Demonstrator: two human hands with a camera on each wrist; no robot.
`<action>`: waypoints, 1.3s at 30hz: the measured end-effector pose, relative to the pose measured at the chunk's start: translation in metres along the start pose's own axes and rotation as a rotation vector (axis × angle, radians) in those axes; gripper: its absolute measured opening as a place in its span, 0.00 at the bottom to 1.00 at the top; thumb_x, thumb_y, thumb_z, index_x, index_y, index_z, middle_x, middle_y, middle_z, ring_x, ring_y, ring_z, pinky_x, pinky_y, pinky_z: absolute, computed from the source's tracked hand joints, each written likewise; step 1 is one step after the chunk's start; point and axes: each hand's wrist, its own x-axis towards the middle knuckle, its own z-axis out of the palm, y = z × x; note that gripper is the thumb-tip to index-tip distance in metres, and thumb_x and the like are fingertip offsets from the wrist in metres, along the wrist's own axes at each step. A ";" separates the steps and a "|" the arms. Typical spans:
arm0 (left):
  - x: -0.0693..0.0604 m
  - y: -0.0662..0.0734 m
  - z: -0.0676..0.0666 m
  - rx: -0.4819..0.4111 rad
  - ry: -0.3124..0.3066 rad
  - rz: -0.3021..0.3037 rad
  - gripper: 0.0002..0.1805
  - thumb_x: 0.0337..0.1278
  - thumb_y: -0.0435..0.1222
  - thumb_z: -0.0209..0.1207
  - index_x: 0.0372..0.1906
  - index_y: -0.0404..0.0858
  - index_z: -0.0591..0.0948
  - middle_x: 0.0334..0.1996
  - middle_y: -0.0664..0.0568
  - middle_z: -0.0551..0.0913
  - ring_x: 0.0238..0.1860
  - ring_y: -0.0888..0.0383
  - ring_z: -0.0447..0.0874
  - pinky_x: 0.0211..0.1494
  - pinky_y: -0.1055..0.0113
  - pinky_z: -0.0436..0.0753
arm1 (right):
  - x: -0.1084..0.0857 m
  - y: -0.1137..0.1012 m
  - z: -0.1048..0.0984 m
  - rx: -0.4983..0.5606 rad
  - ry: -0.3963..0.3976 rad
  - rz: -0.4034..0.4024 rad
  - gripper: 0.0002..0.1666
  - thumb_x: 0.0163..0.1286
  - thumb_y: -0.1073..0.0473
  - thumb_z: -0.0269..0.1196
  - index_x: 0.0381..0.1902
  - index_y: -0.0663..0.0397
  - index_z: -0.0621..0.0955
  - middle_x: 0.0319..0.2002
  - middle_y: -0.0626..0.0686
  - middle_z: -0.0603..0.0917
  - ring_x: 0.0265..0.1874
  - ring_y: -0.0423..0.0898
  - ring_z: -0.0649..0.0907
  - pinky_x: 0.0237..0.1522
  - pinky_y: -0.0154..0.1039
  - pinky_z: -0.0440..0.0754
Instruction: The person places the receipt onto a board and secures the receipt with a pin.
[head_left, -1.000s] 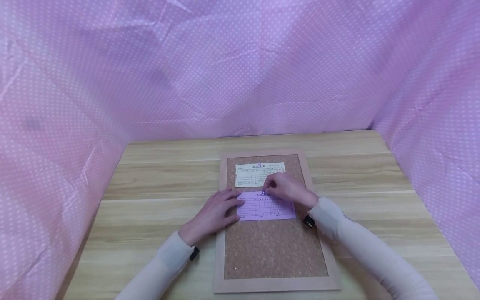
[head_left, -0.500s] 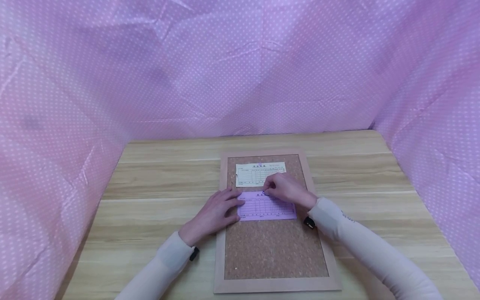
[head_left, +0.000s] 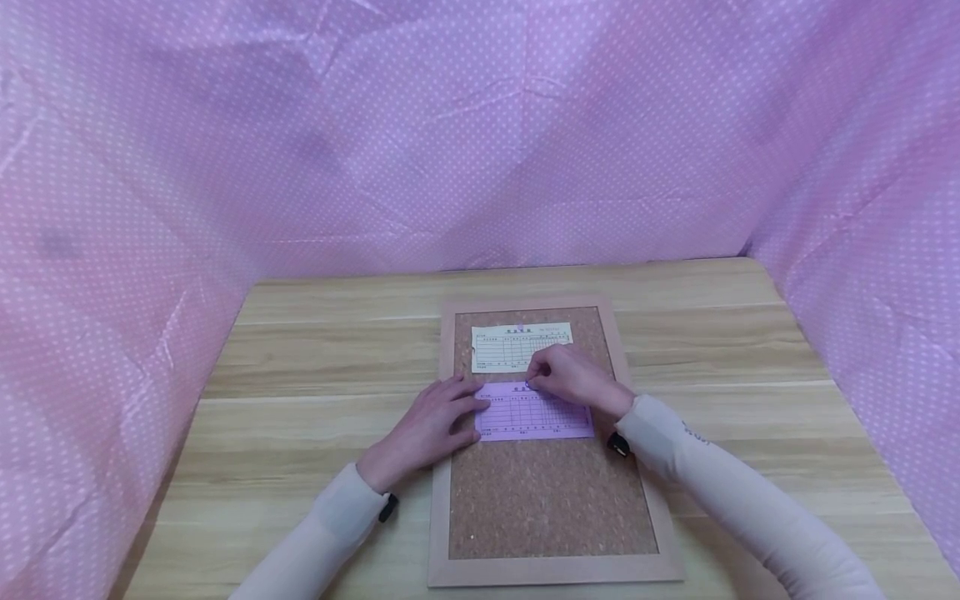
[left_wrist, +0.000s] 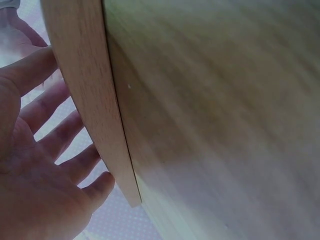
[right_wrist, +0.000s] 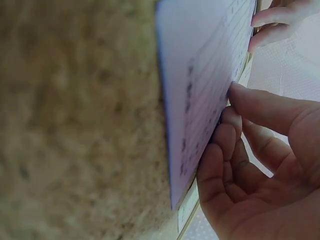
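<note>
A purple receipt slip (head_left: 534,417) lies flat on the framed cork board (head_left: 551,500). My right hand (head_left: 567,372) pinches a small dark pushpin (head_left: 528,384) between thumb and fingertips at the slip's top edge; the fingers hide most of it. In the right wrist view the slip (right_wrist: 200,75) shows edge-on beside the curled fingers. My left hand (head_left: 429,422) rests with spread fingers on the slip's left edge and the board. Above it lies a pale yellow slip (head_left: 498,352) with a pinkish pushpin (head_left: 520,327) at its top; my right hand covers its lower right corner.
The board's light wooden frame (head_left: 555,571) lies on a wood-grain table (head_left: 300,358). Behind and at both sides hangs a pink dotted cloth (head_left: 480,167). In the left wrist view the board's edge (left_wrist: 85,75) stands close to the left fingers.
Both hands stay almost where they were. The right fingertips remain at the purple slip's top edge, and less of the pushpin shows now.
</note>
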 end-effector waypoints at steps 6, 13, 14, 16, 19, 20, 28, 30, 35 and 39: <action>-0.001 0.000 -0.001 -0.004 -0.003 -0.002 0.25 0.64 0.42 0.70 0.64 0.40 0.82 0.75 0.45 0.69 0.78 0.37 0.58 0.78 0.39 0.57 | 0.002 -0.002 0.000 -0.005 -0.006 0.000 0.02 0.65 0.60 0.72 0.34 0.52 0.89 0.29 0.44 0.86 0.27 0.40 0.79 0.31 0.37 0.75; 0.001 -0.004 0.001 -0.007 -0.006 0.006 0.25 0.64 0.42 0.69 0.64 0.40 0.82 0.75 0.44 0.69 0.78 0.36 0.58 0.78 0.37 0.57 | 0.005 0.000 0.002 0.005 -0.010 0.011 0.02 0.66 0.60 0.70 0.34 0.51 0.90 0.30 0.44 0.86 0.27 0.40 0.80 0.33 0.37 0.76; 0.002 -0.004 0.001 -0.013 -0.005 0.010 0.25 0.64 0.42 0.69 0.64 0.39 0.82 0.75 0.43 0.69 0.78 0.35 0.57 0.78 0.37 0.57 | 0.005 0.001 0.002 0.007 -0.008 0.007 0.02 0.66 0.60 0.70 0.35 0.51 0.90 0.30 0.44 0.86 0.27 0.40 0.80 0.33 0.37 0.76; 0.002 -0.005 0.001 -0.025 -0.009 0.010 0.25 0.65 0.42 0.69 0.64 0.39 0.82 0.75 0.43 0.69 0.78 0.35 0.57 0.78 0.36 0.56 | 0.005 0.003 0.002 0.016 -0.003 -0.008 0.02 0.66 0.61 0.71 0.35 0.51 0.90 0.31 0.44 0.87 0.28 0.40 0.80 0.34 0.37 0.77; 0.003 -0.006 0.001 -0.037 -0.013 0.009 0.26 0.65 0.41 0.69 0.65 0.38 0.82 0.76 0.42 0.68 0.78 0.35 0.56 0.78 0.36 0.55 | 0.003 0.007 0.001 0.045 0.002 -0.037 0.03 0.67 0.61 0.71 0.38 0.51 0.91 0.34 0.45 0.89 0.31 0.40 0.81 0.36 0.39 0.78; 0.004 -0.006 0.001 -0.037 -0.016 0.008 0.26 0.65 0.42 0.69 0.65 0.38 0.81 0.76 0.43 0.68 0.79 0.36 0.56 0.78 0.36 0.55 | 0.002 0.009 0.000 0.056 0.002 -0.045 0.04 0.67 0.61 0.71 0.39 0.51 0.91 0.35 0.45 0.90 0.32 0.40 0.82 0.37 0.39 0.79; 0.003 -0.009 -0.001 -0.032 -0.013 -0.007 0.28 0.65 0.44 0.69 0.67 0.40 0.80 0.77 0.44 0.67 0.78 0.39 0.58 0.79 0.42 0.58 | -0.014 0.016 -0.013 0.103 0.046 -0.065 0.14 0.71 0.56 0.68 0.50 0.57 0.89 0.42 0.50 0.89 0.40 0.44 0.83 0.45 0.45 0.82; 0.003 -0.009 -0.002 -0.038 -0.010 -0.013 0.28 0.65 0.44 0.69 0.67 0.40 0.80 0.77 0.44 0.67 0.79 0.39 0.58 0.79 0.42 0.58 | -0.019 0.017 -0.016 0.086 0.080 -0.069 0.17 0.73 0.54 0.67 0.53 0.59 0.87 0.43 0.51 0.89 0.41 0.45 0.84 0.47 0.46 0.83; 0.001 -0.008 -0.003 -0.050 0.022 -0.029 0.28 0.65 0.44 0.69 0.67 0.39 0.80 0.75 0.44 0.69 0.77 0.43 0.62 0.79 0.45 0.61 | -0.032 0.022 -0.021 0.070 0.151 -0.095 0.22 0.77 0.50 0.64 0.58 0.61 0.85 0.50 0.57 0.89 0.49 0.53 0.87 0.53 0.54 0.84; -0.001 -0.008 -0.005 -0.070 0.063 -0.042 0.30 0.65 0.45 0.68 0.68 0.39 0.79 0.73 0.47 0.72 0.75 0.47 0.68 0.76 0.48 0.66 | -0.043 0.025 -0.022 0.073 0.219 -0.114 0.25 0.78 0.47 0.62 0.60 0.61 0.83 0.57 0.61 0.86 0.57 0.60 0.85 0.59 0.59 0.81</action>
